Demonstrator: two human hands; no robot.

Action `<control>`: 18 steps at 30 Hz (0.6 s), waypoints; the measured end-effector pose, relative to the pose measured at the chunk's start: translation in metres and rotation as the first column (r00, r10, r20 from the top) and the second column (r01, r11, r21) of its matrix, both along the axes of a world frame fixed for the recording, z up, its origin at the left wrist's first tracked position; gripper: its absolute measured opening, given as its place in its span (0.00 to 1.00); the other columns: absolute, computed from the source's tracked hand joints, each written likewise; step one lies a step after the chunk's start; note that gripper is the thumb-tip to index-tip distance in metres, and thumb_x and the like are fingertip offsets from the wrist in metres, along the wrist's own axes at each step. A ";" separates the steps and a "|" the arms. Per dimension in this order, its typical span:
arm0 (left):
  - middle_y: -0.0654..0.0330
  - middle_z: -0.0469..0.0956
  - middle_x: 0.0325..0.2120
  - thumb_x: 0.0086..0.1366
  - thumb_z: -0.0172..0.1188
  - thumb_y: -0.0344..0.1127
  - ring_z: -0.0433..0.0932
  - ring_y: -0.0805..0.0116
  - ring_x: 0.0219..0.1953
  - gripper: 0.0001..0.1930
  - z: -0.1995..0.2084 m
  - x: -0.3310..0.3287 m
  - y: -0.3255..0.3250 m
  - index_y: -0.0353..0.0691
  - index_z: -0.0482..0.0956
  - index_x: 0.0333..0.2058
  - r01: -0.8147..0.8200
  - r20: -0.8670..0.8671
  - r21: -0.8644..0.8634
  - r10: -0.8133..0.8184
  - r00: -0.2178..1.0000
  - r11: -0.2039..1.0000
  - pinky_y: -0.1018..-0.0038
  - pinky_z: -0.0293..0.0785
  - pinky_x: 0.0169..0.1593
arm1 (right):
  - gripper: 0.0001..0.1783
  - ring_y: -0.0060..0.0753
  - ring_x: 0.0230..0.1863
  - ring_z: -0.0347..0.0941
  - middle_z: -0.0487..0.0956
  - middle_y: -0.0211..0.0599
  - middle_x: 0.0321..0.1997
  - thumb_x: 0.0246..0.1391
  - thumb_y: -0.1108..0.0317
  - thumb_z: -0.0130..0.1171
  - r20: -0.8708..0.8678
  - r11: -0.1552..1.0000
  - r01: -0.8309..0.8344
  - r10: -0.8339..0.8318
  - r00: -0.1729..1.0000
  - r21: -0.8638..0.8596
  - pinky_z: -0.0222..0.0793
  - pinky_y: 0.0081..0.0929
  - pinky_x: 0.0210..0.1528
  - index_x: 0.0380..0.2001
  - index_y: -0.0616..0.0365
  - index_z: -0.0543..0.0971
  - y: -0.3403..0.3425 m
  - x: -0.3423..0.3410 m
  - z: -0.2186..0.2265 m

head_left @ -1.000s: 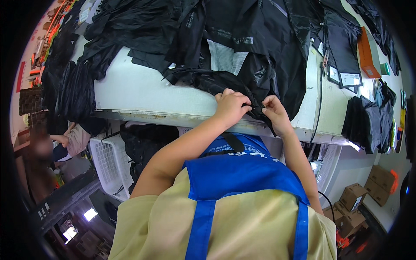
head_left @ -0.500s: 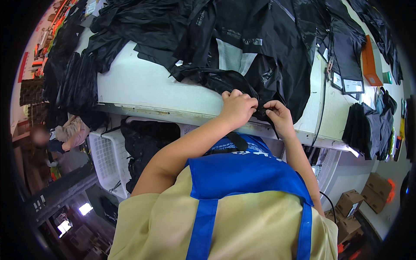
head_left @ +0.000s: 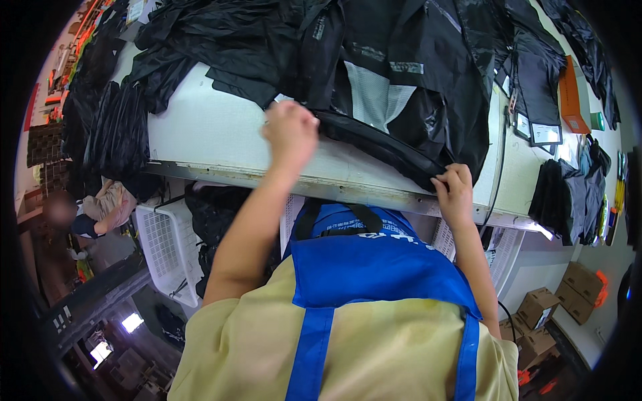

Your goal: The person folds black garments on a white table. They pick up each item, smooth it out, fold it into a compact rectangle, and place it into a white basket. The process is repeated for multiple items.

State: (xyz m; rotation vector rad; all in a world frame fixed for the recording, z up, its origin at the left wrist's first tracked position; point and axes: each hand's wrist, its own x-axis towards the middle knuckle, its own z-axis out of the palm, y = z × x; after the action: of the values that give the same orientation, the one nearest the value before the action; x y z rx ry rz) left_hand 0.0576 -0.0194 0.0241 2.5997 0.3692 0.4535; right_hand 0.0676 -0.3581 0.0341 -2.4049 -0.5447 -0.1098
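A shiny black garment (head_left: 435,100) lies spread over the table's front, with a light grey mesh panel (head_left: 376,97) showing in its middle. Its lower edge runs as a long folded strip (head_left: 381,142) between my two hands. My left hand (head_left: 291,130), somewhat blurred, is closed at the strip's left end; its fingertips are partly hidden. At the right end, beside the table's front edge, my right hand (head_left: 456,194) pinches the strip between thumb and fingers.
More black garments (head_left: 207,47) are heaped across the white table (head_left: 200,127). An orange box (head_left: 574,97) and tagged dark garments (head_left: 535,87) lie at the right. White plastic baskets (head_left: 164,250) stand underneath. Another person (head_left: 110,207) is at the far left; cardboard boxes (head_left: 538,307) sit lower right.
My left hand has moved left and away from my right hand, which shifted slightly right and down. The garment's bunched edge is now stretched out into a longer strip.
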 end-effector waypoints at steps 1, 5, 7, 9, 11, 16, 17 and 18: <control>0.60 0.71 0.39 0.53 0.63 0.34 0.68 0.54 0.47 0.03 0.015 -0.006 0.012 0.46 0.77 0.26 -0.029 -0.081 0.018 0.030 0.996 0.999 0.55 0.61 0.47 | 0.08 0.47 0.39 0.70 0.71 0.43 0.34 0.39 0.77 0.65 -0.034 0.997 -0.071 0.072 0.997 0.029 0.68 0.35 0.42 0.24 0.63 0.75 0.001 -0.003 0.000; 0.61 0.71 0.39 0.52 0.63 0.32 0.69 0.56 0.45 0.02 0.015 -0.021 0.025 0.45 0.78 0.24 0.111 -0.318 0.107 -0.071 0.945 0.988 0.55 0.61 0.46 | 0.11 0.48 0.42 0.70 0.72 0.44 0.37 0.39 0.76 0.66 -0.419 0.946 -0.275 0.322 0.849 0.171 0.67 0.36 0.46 0.28 0.62 0.75 -0.001 -0.006 0.009; 0.60 0.70 0.40 0.49 0.64 0.29 0.70 0.57 0.45 0.07 0.023 -0.033 0.026 0.43 0.77 0.29 0.161 -0.522 0.211 -0.029 0.853 0.964 0.56 0.61 0.44 | 0.18 0.49 0.44 0.70 0.72 0.44 0.39 0.39 0.73 0.67 -0.135 0.997 -0.029 0.038 0.990 0.065 0.65 0.38 0.49 0.35 0.62 0.74 -0.017 0.010 0.001; 0.55 0.68 0.44 0.47 0.67 0.30 0.70 0.54 0.48 0.17 0.029 -0.036 0.011 0.41 0.74 0.37 0.130 -0.346 0.159 -0.068 0.936 0.979 0.60 0.66 0.46 | 0.31 0.52 0.49 0.68 0.73 0.46 0.43 0.41 0.69 0.68 0.111 0.917 0.387 -0.376 0.920 -0.096 0.61 0.40 0.54 0.49 0.63 0.68 -0.044 0.027 -0.020; 0.54 0.67 0.45 0.48 0.67 0.28 0.70 0.54 0.49 0.20 0.027 -0.024 -0.015 0.39 0.72 0.41 0.280 -0.180 -0.104 -0.295 0.938 0.954 0.65 0.69 0.49 | 0.30 0.39 0.40 0.74 0.77 0.42 0.40 0.46 0.69 0.64 -0.336 0.790 0.610 -0.593 0.732 -0.064 0.69 0.33 0.44 0.52 0.66 0.67 -0.078 0.043 -0.046; 0.51 0.70 0.49 0.53 0.66 0.32 0.71 0.60 0.52 0.29 0.034 0.006 -0.122 0.34 0.65 0.52 0.311 -0.006 -0.914 -0.775 0.632 0.261 0.68 0.69 0.54 | 0.18 0.27 0.41 0.75 0.78 0.34 0.42 0.54 0.70 0.56 -0.760 0.502 0.607 0.178 0.625 0.616 0.71 0.26 0.44 0.49 0.62 0.73 -0.013 0.065 0.017; 0.49 0.70 0.50 0.53 0.65 0.34 0.71 0.57 0.53 0.31 0.032 0.010 -0.143 0.34 0.63 0.55 0.384 0.027 -0.858 -0.717 0.696 0.341 0.68 0.67 0.55 | 0.21 0.27 0.45 0.74 0.77 0.35 0.46 0.55 0.67 0.57 -0.780 0.538 0.591 0.233 0.581 0.601 0.71 0.27 0.46 0.52 0.62 0.71 0.005 0.065 0.026; 0.46 0.70 0.50 0.53 0.65 0.36 0.71 0.55 0.54 0.34 0.031 0.014 -0.159 0.35 0.62 0.57 0.445 0.066 -0.789 -0.660 0.748 0.425 0.69 0.66 0.56 | 0.23 0.28 0.47 0.73 0.76 0.33 0.49 0.57 0.66 0.57 -0.708 0.523 0.481 0.451 0.544 0.703 0.71 0.27 0.44 0.54 0.60 0.69 0.017 0.070 0.030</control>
State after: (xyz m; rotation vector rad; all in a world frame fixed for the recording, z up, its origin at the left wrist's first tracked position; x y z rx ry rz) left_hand 0.0718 -0.1786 0.0551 1.7302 -0.2326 -0.2702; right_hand 0.1375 -0.3406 0.0644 -1.1472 0.0767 0.6527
